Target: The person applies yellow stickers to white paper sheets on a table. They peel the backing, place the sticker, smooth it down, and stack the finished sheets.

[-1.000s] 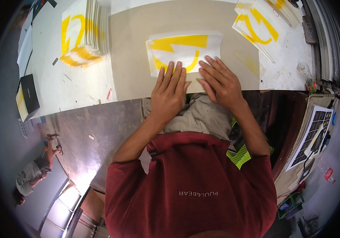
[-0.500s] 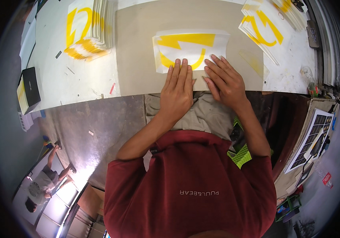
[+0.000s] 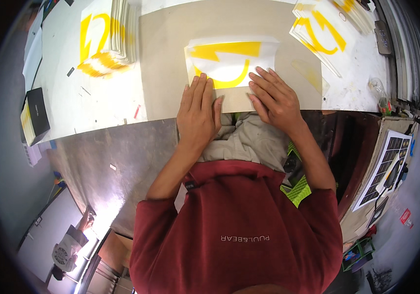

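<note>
A white sheet (image 3: 227, 63) printed with bold yellow shapes lies flat in front of me on a beige board (image 3: 170, 54). Its near edge is partly covered by my fingers. My left hand (image 3: 199, 110) rests palm down at the sheet's near left corner, fingers stretched out with the thumb apart. At the near right corner lies my right hand (image 3: 276, 98), also flat, its fingertips on the paper. Neither hand grips anything.
A thick stack of yellow-marked sheets (image 3: 94, 41) stands at the left, with more fanned sheets (image 3: 318, 34) at the right. A black box (image 3: 37, 110) sits by the table's left end. Clear plastic (image 3: 379, 93) lies at the right edge. Another person (image 3: 67, 250) is in the background.
My left hand has slid left along the near edge, uncovering more of the yellow curve. My right hand stays at its corner. The person behind has shifted.
</note>
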`<state>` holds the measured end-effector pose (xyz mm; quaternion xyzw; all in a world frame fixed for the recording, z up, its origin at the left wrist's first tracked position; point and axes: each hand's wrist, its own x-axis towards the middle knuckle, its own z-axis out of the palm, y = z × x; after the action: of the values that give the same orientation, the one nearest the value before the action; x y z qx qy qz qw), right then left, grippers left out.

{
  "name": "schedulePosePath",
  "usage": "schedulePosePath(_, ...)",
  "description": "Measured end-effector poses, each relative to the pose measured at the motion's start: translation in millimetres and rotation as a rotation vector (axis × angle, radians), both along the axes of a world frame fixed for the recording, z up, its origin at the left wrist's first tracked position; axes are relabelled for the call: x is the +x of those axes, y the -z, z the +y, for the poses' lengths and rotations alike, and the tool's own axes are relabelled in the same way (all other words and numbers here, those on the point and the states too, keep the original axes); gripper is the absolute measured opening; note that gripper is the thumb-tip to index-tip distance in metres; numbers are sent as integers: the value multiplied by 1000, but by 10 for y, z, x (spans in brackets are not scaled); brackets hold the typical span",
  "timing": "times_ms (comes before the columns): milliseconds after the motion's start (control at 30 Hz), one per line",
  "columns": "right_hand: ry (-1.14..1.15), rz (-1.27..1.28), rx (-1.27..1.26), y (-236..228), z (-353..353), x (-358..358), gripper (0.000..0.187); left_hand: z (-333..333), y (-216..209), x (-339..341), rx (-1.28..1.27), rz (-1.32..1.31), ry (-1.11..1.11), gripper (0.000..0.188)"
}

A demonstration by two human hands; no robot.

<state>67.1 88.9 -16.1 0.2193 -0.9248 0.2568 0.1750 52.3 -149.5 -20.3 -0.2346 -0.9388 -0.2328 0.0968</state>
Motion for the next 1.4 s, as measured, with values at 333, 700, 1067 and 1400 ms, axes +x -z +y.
schedulePosePath(333,250,-11,173,54,-467,-13,37,152,31,16,-157,29,-88,44)
schedulePosePath(700,451,14,188,60,59,145,35,38,-68,-42,-7,76,-122,45)
schedulePosePath(1067,162,-134,63,-640,-192,-868,26,461,-126,-53,-58,41,113,44)
schedulePosePath(1400,110,-150,98,-117,-120,-1256,8,439,-20,-387,-10,82,123,31)
